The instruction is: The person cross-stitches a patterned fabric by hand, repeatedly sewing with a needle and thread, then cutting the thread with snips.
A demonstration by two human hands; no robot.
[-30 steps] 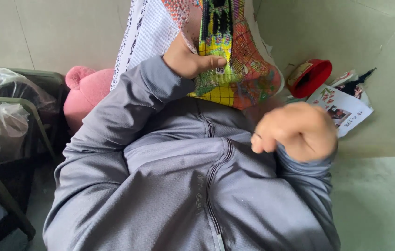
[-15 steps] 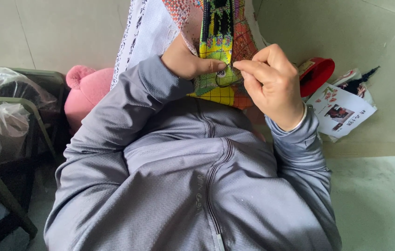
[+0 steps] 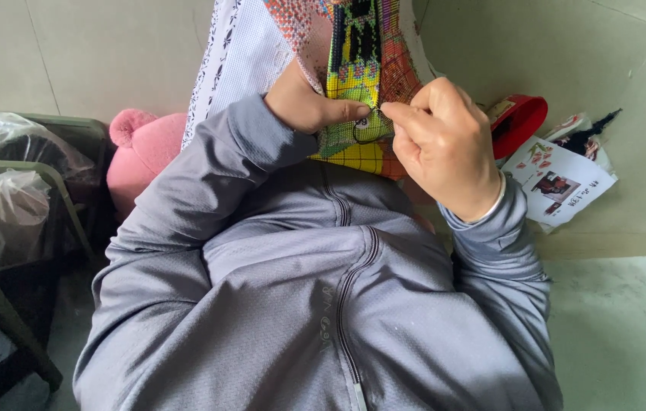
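My left hand (image 3: pixel 304 103) grips a colourful cross-stitch canvas (image 3: pixel 361 53) with yellow, green, black and orange squares, thumb pressed on its front. My right hand (image 3: pixel 445 141) pinches at the cloth just right of the left thumb, where a dark loop of thread (image 3: pixel 365 133) hangs; any needle between the fingertips is too small to see. A white patterned part of the fabric (image 3: pixel 243 53) drapes to the left. Both arms wear grey sleeves over a grey zipped jacket (image 3: pixel 323 304).
A pink plush thing (image 3: pixel 144 148) lies at the left beside a green metal frame (image 3: pixel 49 183) with plastic-wrapped bundles (image 3: pixel 3 209). A red container (image 3: pixel 521 122) and a printed paper sheet (image 3: pixel 563 183) lie on the pale floor at the right.
My right hand rose from beside my chest to the canvas and now pinches at it next to the left thumb. The left hand kept its hold.
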